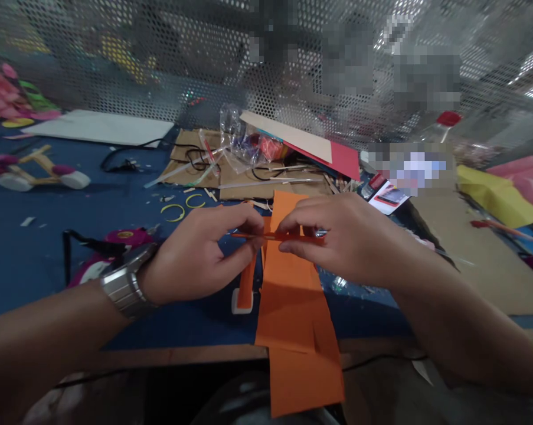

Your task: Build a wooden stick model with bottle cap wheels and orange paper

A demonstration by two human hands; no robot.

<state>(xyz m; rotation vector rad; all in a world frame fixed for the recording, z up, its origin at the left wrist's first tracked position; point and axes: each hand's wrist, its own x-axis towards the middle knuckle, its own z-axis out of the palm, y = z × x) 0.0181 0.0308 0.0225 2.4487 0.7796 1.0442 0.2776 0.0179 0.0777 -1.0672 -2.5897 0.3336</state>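
Note:
My left hand, with a metal watch at the wrist, pinches one end of a thin orange paper strip. Farther along the same strip, my right hand pinches it between thumb and fingers. Below the strip lie overlapping orange paper sheets, the lowest one hanging over the table's front edge. Just left of the sheets is another orange strip with a small white block at its near end. My fingers cover part of the held strip.
Cardboard with sticks and clear plastic wrap lies behind the hands, beside red and cream sheets. Left are a stick model with white wheels and yellow rings. A cardboard sheet lies right. Perforated mesh stands at the back.

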